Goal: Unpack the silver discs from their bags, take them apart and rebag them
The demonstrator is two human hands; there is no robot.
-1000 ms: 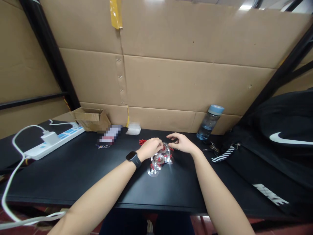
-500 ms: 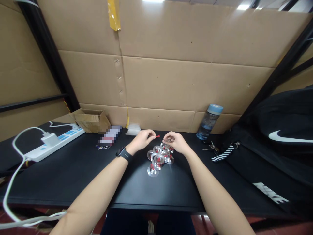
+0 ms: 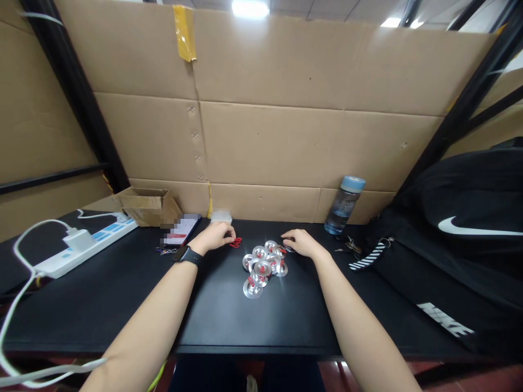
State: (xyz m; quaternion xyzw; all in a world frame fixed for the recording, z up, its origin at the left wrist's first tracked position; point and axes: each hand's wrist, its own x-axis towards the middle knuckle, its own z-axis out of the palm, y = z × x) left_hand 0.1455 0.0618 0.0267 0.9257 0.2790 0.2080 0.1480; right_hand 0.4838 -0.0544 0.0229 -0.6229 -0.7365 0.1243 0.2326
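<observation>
My left hand point(image 3: 217, 237), a dark watch on its wrist, has its fingers closed at a bunched red cord point(image 3: 236, 243) over the black table. On the other side, my right hand point(image 3: 301, 242) is curled over a small metal disc, a finger cymbal point(image 3: 290, 248), whose greater part the fingers cover. Between the hands lies a loose pile of shiny finger cymbals point(image 3: 262, 268) with raised centres and red cord loops, several overlapping. Neither hand touches this pile.
A water bottle point(image 3: 345, 206) and keys point(image 3: 353, 246) lie at the right, beside a black bag point(image 3: 441, 272). At the left are a phone point(image 3: 186, 228), a cardboard box point(image 3: 149, 206) and a white power strip point(image 3: 90, 246). Cardboard panels point(image 3: 261, 141) wall the back.
My hands have moved apart: the left went left with the red cord, the right shifted right off the pile with a finger cymbal. The camera view tilted slightly.
</observation>
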